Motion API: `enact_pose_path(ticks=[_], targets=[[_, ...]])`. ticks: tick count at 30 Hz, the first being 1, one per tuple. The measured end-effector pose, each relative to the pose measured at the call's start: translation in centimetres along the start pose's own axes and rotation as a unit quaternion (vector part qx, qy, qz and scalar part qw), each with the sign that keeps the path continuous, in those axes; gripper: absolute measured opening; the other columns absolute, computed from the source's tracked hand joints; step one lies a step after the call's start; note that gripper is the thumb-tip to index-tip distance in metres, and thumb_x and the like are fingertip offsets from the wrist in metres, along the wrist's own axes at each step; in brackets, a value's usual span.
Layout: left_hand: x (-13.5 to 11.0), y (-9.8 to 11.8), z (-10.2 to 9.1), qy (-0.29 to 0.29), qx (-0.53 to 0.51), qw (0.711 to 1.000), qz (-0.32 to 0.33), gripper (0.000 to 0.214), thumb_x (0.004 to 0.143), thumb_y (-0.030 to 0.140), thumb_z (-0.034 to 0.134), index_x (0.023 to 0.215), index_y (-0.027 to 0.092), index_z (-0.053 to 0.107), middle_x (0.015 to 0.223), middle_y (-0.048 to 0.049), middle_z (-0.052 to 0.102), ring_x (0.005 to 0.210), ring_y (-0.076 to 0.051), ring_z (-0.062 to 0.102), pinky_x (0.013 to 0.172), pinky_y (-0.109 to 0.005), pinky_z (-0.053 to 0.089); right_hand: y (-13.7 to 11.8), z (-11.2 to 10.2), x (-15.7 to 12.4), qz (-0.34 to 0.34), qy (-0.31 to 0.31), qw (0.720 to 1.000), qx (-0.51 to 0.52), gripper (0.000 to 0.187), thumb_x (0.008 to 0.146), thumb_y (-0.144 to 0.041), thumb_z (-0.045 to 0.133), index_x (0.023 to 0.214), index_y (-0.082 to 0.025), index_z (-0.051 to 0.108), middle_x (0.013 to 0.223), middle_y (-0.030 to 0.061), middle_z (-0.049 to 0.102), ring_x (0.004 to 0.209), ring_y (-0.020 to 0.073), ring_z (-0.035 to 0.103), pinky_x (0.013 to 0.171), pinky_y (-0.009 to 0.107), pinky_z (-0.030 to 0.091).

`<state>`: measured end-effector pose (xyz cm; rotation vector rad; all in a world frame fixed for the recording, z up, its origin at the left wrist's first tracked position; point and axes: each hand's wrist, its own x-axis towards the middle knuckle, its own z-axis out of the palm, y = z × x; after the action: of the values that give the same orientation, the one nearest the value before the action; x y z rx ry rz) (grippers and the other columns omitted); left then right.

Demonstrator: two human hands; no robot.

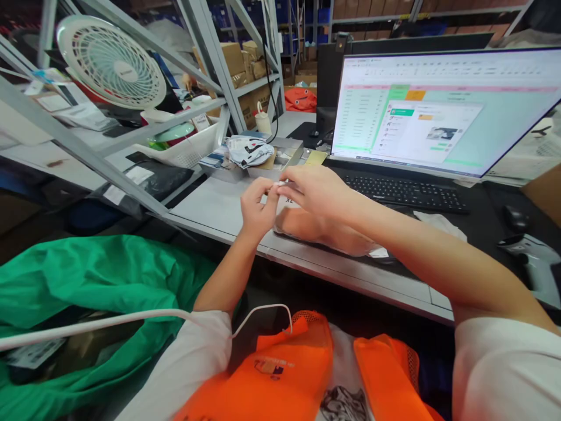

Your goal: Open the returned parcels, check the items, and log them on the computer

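Observation:
Above the desk's front edge, my left hand [258, 206] and my right hand [316, 188] meet with thumbs and fingertips pinched together. Between the fingertips shows a small white piece [279, 183], too small to name. Just beneath lies a clear plastic package [326, 229] with tan contents, an "XL" mark on it and a white label at its right end. My right forearm passes over the package and hides part of it.
A monitor [438, 111] and keyboard [407, 192] stand behind my right arm; a mouse [516, 218] and a barcode scanner [532, 263] are further right. Shallow boxes [228, 171] sit behind my hands. Left are a metal frame [214, 55], fan [114, 64] and green sack [109, 263].

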<state>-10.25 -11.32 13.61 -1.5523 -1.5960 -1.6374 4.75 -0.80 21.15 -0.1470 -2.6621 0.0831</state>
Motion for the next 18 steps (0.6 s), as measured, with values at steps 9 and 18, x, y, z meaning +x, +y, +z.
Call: enact_pose_path(ticks=[9, 18], targets=[[-0.9, -1.2, -2.8, 0.063, 0.072, 0.995, 0.011, 0.033, 0.1, 0.042, 0.057, 0.076, 0.02, 0.062, 0.074, -0.0024, 0.063, 0.071, -0.017, 0.057, 0.068, -0.032, 0.043, -0.8, 0.4, 0.6, -0.063, -0.063, 0.991, -0.099, 0.02, 0.102, -0.022, 0.054, 0.094, -0.013, 0.069, 0.081, 0.0101, 0.072, 0.074, 0.023, 0.064, 0.071, 0.035, 0.033], [1.3, -10.7, -6.4, 0.264, -0.066, 0.941, -0.201, 0.02, 0.087, 0.014, 0.063, 0.073, 0.017, 0.049, 0.065, 0.007, 0.039, 0.058, -0.006, 0.039, 0.056, -0.02, 0.03, 6.4, -6.5, -9.3, 0.14, -0.157, 0.978, -0.007, 0.023, 0.098, -0.031, 0.053, 0.094, -0.02, 0.073, 0.087, 0.0066, 0.074, 0.08, 0.0227, 0.065, 0.07, 0.032, 0.041]])
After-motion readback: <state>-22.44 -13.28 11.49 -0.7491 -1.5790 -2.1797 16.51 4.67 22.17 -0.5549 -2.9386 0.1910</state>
